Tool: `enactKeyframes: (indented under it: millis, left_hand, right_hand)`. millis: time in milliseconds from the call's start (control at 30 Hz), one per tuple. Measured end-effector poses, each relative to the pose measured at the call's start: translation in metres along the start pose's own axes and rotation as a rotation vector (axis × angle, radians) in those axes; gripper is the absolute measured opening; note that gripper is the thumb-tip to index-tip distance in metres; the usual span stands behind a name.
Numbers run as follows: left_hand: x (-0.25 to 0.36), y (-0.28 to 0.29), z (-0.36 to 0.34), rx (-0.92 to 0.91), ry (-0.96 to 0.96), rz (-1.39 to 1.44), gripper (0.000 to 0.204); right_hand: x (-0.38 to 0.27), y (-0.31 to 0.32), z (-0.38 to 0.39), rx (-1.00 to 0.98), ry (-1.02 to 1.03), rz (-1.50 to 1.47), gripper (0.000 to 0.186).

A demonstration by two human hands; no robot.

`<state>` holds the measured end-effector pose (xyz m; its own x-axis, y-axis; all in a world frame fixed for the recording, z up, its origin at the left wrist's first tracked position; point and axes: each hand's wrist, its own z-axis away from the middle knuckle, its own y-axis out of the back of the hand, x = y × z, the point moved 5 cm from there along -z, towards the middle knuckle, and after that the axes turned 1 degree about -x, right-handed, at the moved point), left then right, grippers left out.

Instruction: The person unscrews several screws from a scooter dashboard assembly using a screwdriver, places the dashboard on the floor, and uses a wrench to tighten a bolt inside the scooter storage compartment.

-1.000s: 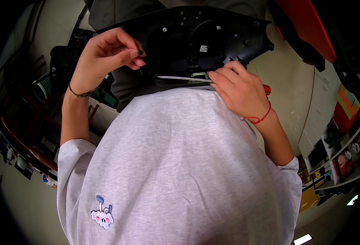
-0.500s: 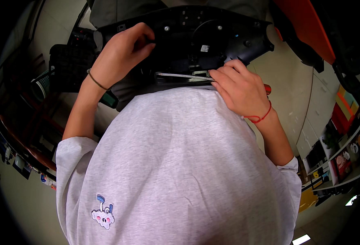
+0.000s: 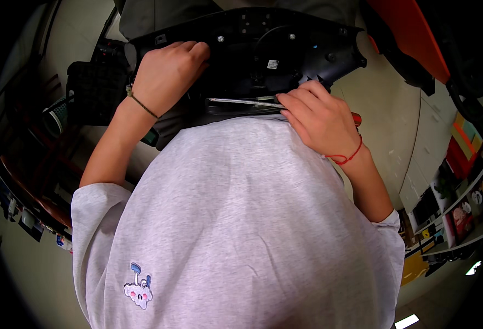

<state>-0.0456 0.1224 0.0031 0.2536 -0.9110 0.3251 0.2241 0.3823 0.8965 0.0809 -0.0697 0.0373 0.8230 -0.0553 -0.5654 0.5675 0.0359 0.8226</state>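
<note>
A large black plastic panel [image 3: 274,38] with round silver fasteners and a small white label lies across my lap at the top of the view. My left hand [image 3: 170,71] is curled over its left part, back upward, fingertips hidden; whatever it holds cannot be seen. My right hand [image 3: 315,115] grips a screwdriver [image 3: 241,102], its long metal shaft lying horizontally along the panel's near edge, pointing left, and its red handle showing past my fingers. A dark elongated piece sits just beneath the shaft, partly hidden.
An orange and black body part [image 3: 416,38] stands at the upper right. A black textured case or tray [image 3: 90,90] is at the left, near a green mesh basket [image 3: 59,115]. Farther out are wooden furniture at the left and white drawers [image 3: 427,148] and shelving at the right.
My left hand, which held a small black piece between finger and thumb, has turned back-upward and moved right onto the panel, hiding that piece. My right hand has barely moved.
</note>
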Motion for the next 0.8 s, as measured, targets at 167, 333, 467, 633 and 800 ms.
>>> enactKeyframes:
  millis: [167,333,467,633,800]
  left_hand:
    - [-0.004,0.002,0.006,0.009,0.034,0.134,0.011]
    - [-0.014,0.011,0.015,-0.15,0.258,0.886,0.015]
    - [-0.018,0.008,0.029,-0.187,0.331,1.543,0.015]
    - [-0.001,-0.004,0.043,-0.126,0.247,1.917,0.007]
    - [0.001,-0.011,0.063,-0.157,0.244,2.038,0.004]
  right_hand:
    - [0.001,0.003,-0.001,0.006,-0.02,-0.032,0.018]
    - [0.005,0.002,0.003,-0.013,0.055,0.012,0.016]
    - [0.005,0.003,0.002,-0.017,0.068,0.014,0.017]
    - [0.005,0.001,0.001,0.001,0.072,0.0,0.017]
    - [0.005,0.001,0.001,0.014,0.049,0.0,0.017]
